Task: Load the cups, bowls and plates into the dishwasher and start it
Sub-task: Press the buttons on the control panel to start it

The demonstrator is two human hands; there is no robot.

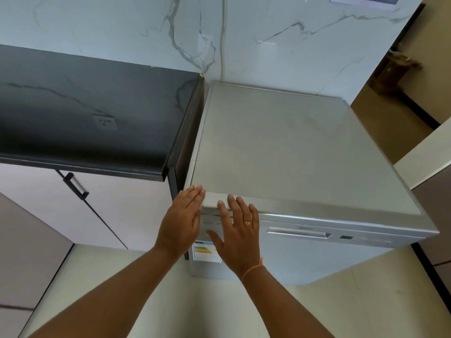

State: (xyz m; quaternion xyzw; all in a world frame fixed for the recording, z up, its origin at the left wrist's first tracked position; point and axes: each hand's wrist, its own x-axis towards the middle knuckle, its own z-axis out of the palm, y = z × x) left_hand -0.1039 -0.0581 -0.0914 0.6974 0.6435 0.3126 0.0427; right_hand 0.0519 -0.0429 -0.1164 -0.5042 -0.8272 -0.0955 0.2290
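A silver freestanding dishwasher (pixel 305 147) stands with its door shut, the handle (pixel 299 233) and control strip facing me. My left hand (pixel 181 224) lies flat with straight fingers against the front left corner of its top. My right hand (pixel 238 234), wearing a ring and an orange wrist thread, lies open over the left end of the control panel, fingertips touching the top's front edge. Both hands hold nothing. An energy label (pixel 205 251) shows partly beneath them. No cups, bowls or plates are in view.
A black countertop (pixel 92 123) with white cabinet doors (pixel 48 206) below adjoins the dishwasher's left side. A marble-look wall (pixel 244 37) runs behind. Brown and beige panels (pixel 419 172) stand at the right. Light floor tiles (pixel 366 308) lie below.
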